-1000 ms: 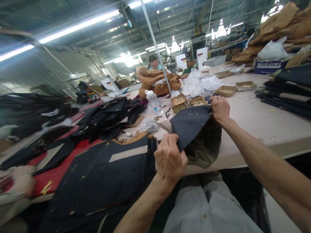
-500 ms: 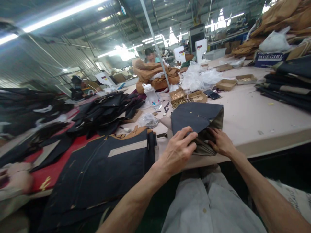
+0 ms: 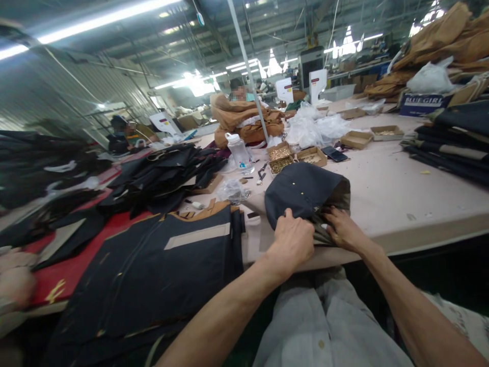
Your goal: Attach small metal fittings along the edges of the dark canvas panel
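A dark navy fabric piece with an olive lining, hood-like in shape (image 3: pixel 305 188), stands puffed up at the table's front edge, with a few small metal studs on its outside. My left hand (image 3: pixel 293 239) is closed on its near lower edge, knuckles up. At the piece's open side, my right hand (image 3: pixel 344 229) pinches the lining with bent fingers; the fingertips are partly hidden in the folds. Left of my hands lies a stack of dark garment panels (image 3: pixel 153 275) with a beige strip on top.
Boxes of small metal fittings (image 3: pixel 281 164), a phone (image 3: pixel 335 154) and a water bottle (image 3: pixel 240 154) stand behind the piece. Folded dark garments (image 3: pixel 451 142) are piled at right. Another person's hand (image 3: pixel 17 275) is over the red surface at far left.
My left hand has closed from spread fingers onto the fabric edge. The piece has gone from flat-topped to rounded. My right hand stays at the opening. The other person's hand shifted left.
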